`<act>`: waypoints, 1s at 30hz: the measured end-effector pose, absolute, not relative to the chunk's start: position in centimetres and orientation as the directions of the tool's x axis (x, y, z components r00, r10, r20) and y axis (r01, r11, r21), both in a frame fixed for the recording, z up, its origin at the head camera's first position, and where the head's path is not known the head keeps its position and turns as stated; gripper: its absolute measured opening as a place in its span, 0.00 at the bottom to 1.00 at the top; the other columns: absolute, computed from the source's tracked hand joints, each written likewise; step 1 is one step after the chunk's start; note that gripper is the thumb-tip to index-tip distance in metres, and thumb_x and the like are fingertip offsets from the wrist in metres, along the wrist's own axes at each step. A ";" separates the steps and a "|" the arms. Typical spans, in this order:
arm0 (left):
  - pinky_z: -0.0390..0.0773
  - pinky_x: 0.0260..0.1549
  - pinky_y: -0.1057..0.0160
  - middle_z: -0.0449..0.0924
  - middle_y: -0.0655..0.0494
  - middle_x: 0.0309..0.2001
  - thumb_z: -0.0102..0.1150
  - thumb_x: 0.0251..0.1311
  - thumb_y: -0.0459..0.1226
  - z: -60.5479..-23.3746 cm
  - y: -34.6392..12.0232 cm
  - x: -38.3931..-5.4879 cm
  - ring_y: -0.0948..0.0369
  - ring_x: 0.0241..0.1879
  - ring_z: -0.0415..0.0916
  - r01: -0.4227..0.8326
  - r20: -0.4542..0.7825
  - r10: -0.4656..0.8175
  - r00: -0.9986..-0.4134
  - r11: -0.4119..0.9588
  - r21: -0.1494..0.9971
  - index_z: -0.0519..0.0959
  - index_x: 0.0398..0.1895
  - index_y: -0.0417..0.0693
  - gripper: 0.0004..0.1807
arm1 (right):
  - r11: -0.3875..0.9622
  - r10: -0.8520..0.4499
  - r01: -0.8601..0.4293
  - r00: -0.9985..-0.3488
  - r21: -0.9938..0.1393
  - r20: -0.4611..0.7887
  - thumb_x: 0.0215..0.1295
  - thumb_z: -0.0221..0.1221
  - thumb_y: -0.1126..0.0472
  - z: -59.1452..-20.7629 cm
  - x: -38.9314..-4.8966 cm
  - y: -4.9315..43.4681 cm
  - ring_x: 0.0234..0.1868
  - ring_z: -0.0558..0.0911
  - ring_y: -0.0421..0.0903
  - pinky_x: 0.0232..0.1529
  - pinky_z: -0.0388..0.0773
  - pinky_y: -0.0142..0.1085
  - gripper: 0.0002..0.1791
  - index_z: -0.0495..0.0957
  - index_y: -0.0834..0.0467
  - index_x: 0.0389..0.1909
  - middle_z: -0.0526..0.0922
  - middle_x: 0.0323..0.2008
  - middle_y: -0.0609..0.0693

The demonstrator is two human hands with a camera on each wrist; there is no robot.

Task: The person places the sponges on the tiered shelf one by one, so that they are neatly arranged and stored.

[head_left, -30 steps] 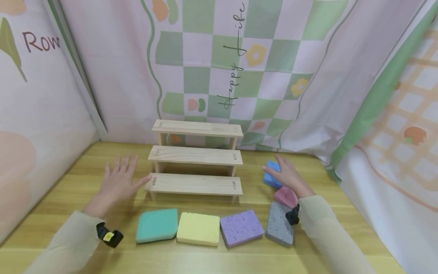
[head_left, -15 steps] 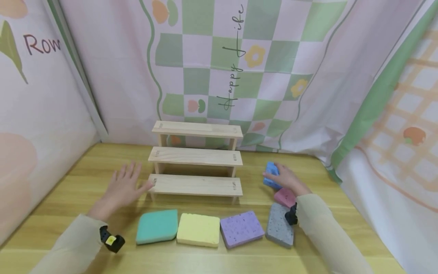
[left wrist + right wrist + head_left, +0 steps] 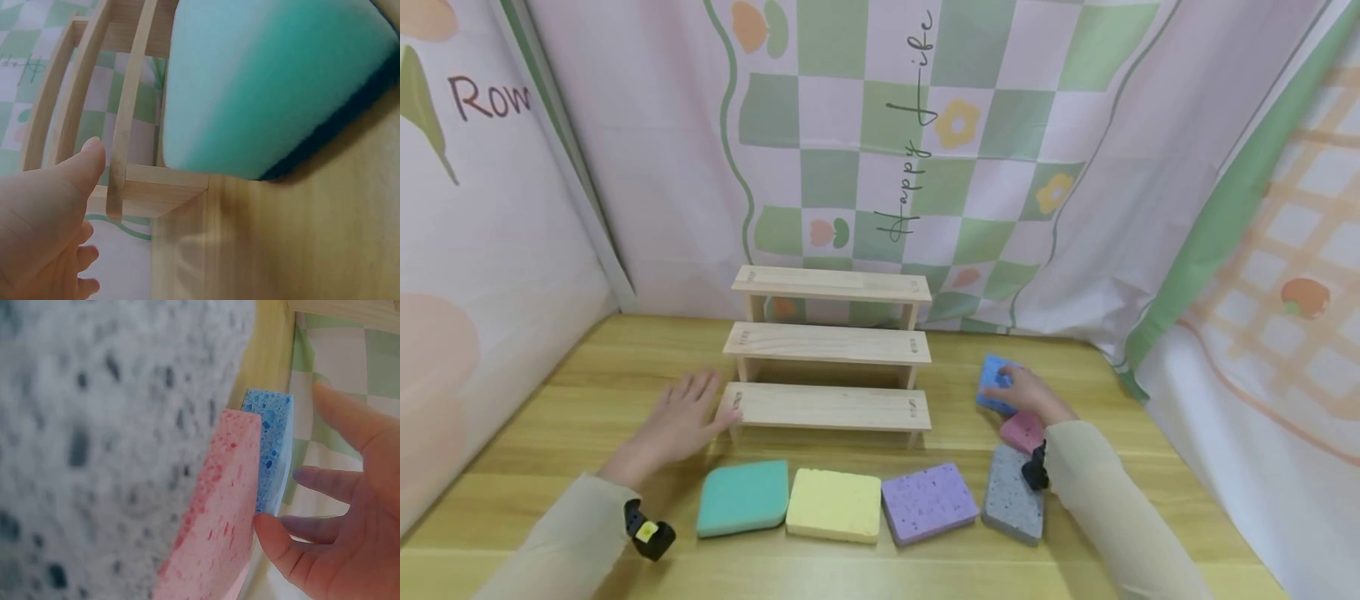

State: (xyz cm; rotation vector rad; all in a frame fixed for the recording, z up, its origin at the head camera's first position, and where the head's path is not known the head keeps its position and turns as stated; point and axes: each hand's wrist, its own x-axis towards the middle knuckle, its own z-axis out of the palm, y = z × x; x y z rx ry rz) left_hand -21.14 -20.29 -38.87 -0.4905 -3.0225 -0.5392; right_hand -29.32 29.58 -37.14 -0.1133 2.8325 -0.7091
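Observation:
My right hand (image 3: 1036,395) is over the blue sponge (image 3: 990,373) at the right of the table. In the right wrist view its fingers are spread beside the blue sponge (image 3: 274,440), not closed round it. A pink sponge (image 3: 1022,431) lies just nearer, partly under the wrist, and a grey speckled sponge (image 3: 1009,493) lies before that. On the other side, my left hand (image 3: 676,423) has its fingers extended and holds nothing. Its thumb is by the left end of the lowest step of a wooden three-step rack (image 3: 831,406); whether they touch, I cannot tell.
Along the front lie a teal sponge (image 3: 743,498), a yellow sponge (image 3: 833,505) and a purple sponge (image 3: 930,505). Behind the rack hangs a checkered curtain (image 3: 891,183). Fabric also encloses the left and right sides of the wooden table (image 3: 580,367).
My right hand has lowered toward the blue sponge, its fingers bending slightly. The left hand has shifted a little right and nearer to me. The sponges and rack have stayed put.

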 end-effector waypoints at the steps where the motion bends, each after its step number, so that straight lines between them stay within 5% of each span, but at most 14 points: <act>1: 0.37 0.58 0.34 0.41 0.30 0.68 0.38 0.66 0.58 -39.0 -20.3 -21.1 0.33 0.65 0.36 0.317 0.084 0.306 -0.948 0.888 0.334 0.46 0.68 0.29 0.44 | 0.881 -0.126 -0.019 -0.973 -0.473 -0.195 0.65 0.55 0.49 -37.2 -29.4 29.6 0.60 0.58 0.70 0.58 0.55 0.60 0.39 0.55 0.74 0.63 0.60 0.60 0.74; 12: 0.40 0.57 0.33 0.49 0.36 0.68 0.35 0.69 0.54 -39.6 -20.2 -21.3 0.35 0.65 0.42 0.377 0.097 0.366 -0.925 0.868 0.321 0.52 0.69 0.34 0.36 | 0.890 -0.096 0.020 -0.969 -0.455 -0.229 0.62 0.59 0.53 -37.5 -29.7 29.6 0.58 0.62 0.70 0.55 0.59 0.61 0.34 0.61 0.70 0.60 0.63 0.58 0.73; 30: 0.41 0.58 0.34 0.50 0.37 0.68 0.34 0.70 0.54 -39.7 -20.2 -21.3 0.37 0.66 0.43 0.379 0.091 0.370 -0.924 0.864 0.332 0.52 0.69 0.34 0.36 | 0.906 -0.248 -0.166 -0.954 -0.389 -0.168 0.52 0.66 0.52 -37.2 -29.2 28.8 0.50 0.69 0.65 0.47 0.67 0.59 0.30 0.69 0.64 0.51 0.67 0.50 0.73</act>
